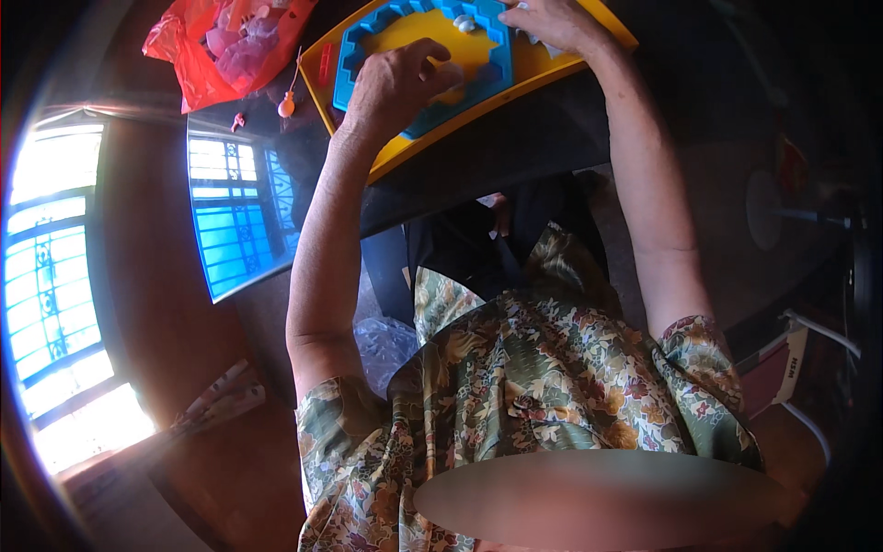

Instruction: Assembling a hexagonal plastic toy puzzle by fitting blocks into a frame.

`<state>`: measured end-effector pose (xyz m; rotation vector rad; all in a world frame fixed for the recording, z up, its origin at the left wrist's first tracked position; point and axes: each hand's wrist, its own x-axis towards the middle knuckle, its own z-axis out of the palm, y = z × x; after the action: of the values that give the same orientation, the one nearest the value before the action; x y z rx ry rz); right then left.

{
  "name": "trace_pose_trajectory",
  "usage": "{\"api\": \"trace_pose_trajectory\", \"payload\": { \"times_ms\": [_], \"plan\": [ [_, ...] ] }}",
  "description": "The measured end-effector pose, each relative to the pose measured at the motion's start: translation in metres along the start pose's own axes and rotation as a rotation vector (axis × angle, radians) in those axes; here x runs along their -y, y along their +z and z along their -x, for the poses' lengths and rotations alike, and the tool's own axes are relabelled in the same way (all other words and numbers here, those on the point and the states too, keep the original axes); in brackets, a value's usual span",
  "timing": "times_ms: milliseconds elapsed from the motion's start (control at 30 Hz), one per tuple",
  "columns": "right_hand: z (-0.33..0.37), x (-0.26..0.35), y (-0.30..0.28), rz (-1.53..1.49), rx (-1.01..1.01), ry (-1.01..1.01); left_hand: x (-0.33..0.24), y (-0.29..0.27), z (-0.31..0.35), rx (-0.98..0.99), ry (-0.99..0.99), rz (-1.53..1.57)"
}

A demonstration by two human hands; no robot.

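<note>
A yellow tray (405,164) lies on the dark table, with a blue notched frame (501,55) inside it. Above the frame's near left part is my left hand (391,87), fingers curved and thumb apart, with nothing visible between them. My right hand (552,23) bends over the tray's right part at the top edge of the view, its fingers drawn together; what they hold is partly hidden. Whitish pieces (533,39) show beneath those fingers. A small white piece (464,24) sits by the frame's far right side, between my hands.
A red plastic bag (179,60) with pink and purple things in it lies left of the tray. Close by are an orange-pink round piece (287,105) and a small red piece (238,121). A red strip (325,63) rests in the tray's left side. The glossy table (276,184) reflects a window.
</note>
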<state>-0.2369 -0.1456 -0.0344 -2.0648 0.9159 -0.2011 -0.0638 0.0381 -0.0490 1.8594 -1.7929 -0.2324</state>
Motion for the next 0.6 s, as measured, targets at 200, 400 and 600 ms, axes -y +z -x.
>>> {"api": "trace_pose_trajectory", "payload": {
  "times_ms": [200,400,600],
  "plan": [
    [-0.006,-0.009,0.007,0.041,-0.007,-0.044,-0.005,0.003,-0.016,0.079,0.012,0.061],
    [-0.001,-0.001,0.010,0.162,-0.081,-0.092,0.004,0.025,-0.043,-0.010,-0.026,0.104],
    [-0.003,-0.009,0.016,0.185,-0.130,-0.132,0.023,0.031,-0.047,0.019,0.229,-0.051]
  ]
}}
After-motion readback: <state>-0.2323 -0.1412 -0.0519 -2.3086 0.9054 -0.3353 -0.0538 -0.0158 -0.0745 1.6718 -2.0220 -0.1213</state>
